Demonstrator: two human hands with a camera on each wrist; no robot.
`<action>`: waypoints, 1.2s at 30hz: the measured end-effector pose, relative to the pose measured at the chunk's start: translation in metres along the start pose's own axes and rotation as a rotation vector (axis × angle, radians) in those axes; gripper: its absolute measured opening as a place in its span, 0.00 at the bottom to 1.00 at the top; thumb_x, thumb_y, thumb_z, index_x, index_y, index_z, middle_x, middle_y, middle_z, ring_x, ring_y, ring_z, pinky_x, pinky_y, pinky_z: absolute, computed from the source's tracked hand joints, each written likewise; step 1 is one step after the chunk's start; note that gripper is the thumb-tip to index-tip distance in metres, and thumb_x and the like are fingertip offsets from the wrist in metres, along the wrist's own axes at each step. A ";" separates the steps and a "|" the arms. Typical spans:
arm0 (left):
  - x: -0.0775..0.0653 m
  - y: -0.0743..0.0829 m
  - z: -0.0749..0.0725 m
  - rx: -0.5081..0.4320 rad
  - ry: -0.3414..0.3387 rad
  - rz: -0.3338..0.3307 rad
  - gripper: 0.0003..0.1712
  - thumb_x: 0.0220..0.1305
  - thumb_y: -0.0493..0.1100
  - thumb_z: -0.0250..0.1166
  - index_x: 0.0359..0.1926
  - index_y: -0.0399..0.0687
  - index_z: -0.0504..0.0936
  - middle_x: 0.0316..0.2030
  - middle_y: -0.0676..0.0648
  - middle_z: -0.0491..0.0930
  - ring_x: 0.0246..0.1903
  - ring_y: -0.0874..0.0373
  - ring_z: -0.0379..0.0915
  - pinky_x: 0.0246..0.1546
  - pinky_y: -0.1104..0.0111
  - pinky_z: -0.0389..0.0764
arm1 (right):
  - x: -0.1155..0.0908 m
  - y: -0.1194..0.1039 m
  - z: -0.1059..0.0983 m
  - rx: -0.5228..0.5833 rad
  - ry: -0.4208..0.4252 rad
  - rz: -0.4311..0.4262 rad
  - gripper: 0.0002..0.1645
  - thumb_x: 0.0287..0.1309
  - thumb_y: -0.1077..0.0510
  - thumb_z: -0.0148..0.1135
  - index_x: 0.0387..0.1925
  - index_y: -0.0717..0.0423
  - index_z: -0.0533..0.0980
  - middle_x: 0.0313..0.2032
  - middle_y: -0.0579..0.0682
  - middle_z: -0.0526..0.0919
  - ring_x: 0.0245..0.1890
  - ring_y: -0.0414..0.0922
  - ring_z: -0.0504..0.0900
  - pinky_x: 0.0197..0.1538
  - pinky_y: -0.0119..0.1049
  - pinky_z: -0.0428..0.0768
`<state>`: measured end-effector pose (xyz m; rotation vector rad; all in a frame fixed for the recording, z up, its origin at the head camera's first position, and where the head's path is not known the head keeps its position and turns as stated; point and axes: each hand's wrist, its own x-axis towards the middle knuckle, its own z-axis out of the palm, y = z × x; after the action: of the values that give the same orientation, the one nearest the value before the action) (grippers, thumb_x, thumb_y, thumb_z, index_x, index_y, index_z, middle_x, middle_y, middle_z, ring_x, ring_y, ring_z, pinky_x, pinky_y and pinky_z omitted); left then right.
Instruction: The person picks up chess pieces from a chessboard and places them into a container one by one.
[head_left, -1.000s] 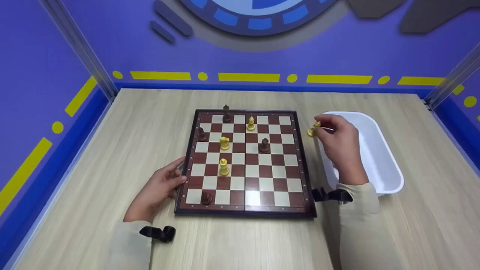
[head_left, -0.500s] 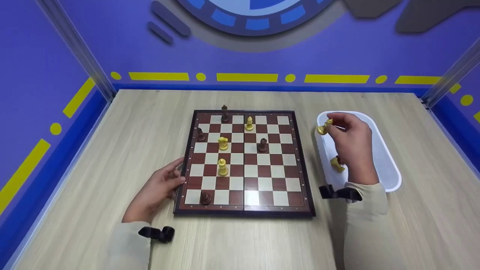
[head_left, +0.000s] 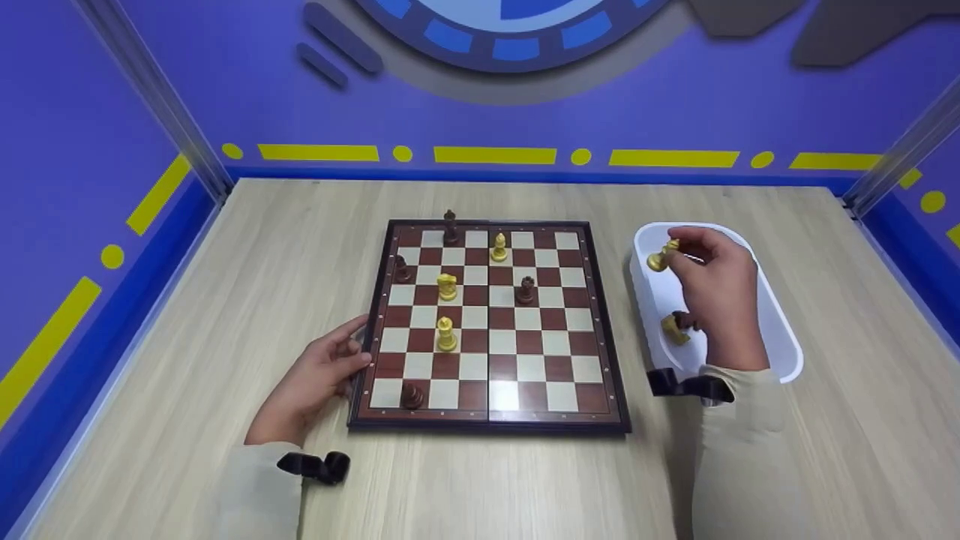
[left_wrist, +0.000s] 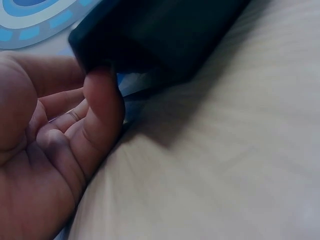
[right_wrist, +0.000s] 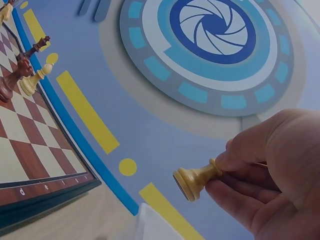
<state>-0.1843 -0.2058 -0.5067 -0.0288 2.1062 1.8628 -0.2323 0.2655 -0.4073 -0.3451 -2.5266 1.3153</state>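
Observation:
My right hand (head_left: pixel 716 281) pinches a pale yellow chess piece (head_left: pixel 660 259) by its upper part, tilted over the white tray (head_left: pixel 784 330). In the right wrist view, fingers hide the top of the piece (right_wrist: pixel 192 181). At the left edge of the chessboard (head_left: pixel 517 341), my left hand (head_left: pixel 311 382) grips the dark rim; in the left wrist view a digit meets the rim (left_wrist: pixel 135 40). Standing on the board are a yellow knight (head_left: pixel 447 287), a yellow bishop (head_left: pixel 500 247), another yellow piece (head_left: pixel 446 335) and several dark pieces, including a king (head_left: pixel 450 229).
A yellow piece (head_left: pixel 675 330) and a dark piece (head_left: pixel 688 319) lie inside the tray, partly behind my right hand. The tray stands right of the board on the wooden table (head_left: pixel 480 487). Blue panels (head_left: pixel 480 112) close off the back and sides.
My right hand has moved right with the yellow chess piece, from the gap beside the board to over the tray. Pieces in the tray have come into view. The left hand stays put.

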 end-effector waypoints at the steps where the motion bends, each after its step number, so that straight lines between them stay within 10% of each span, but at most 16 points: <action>1: 0.000 0.000 0.000 0.000 -0.001 0.002 0.37 0.67 0.34 0.59 0.74 0.51 0.56 0.37 0.51 0.69 0.22 0.65 0.65 0.17 0.75 0.70 | 0.000 0.001 0.000 -0.003 0.001 0.004 0.18 0.63 0.56 0.59 0.54 0.52 0.79 0.48 0.51 0.81 0.44 0.38 0.80 0.41 0.26 0.75; 36: -0.001 0.000 0.001 -0.019 -0.011 -0.005 0.37 0.68 0.35 0.59 0.74 0.54 0.57 0.37 0.50 0.69 0.22 0.65 0.66 0.18 0.74 0.71 | 0.008 0.018 -0.003 -0.092 -0.035 0.045 0.18 0.61 0.52 0.61 0.51 0.54 0.78 0.47 0.52 0.81 0.44 0.43 0.77 0.40 0.32 0.75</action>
<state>-0.1830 -0.2056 -0.5067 -0.0278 2.0789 1.8763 -0.2371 0.2803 -0.4192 -0.4037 -2.6291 1.2331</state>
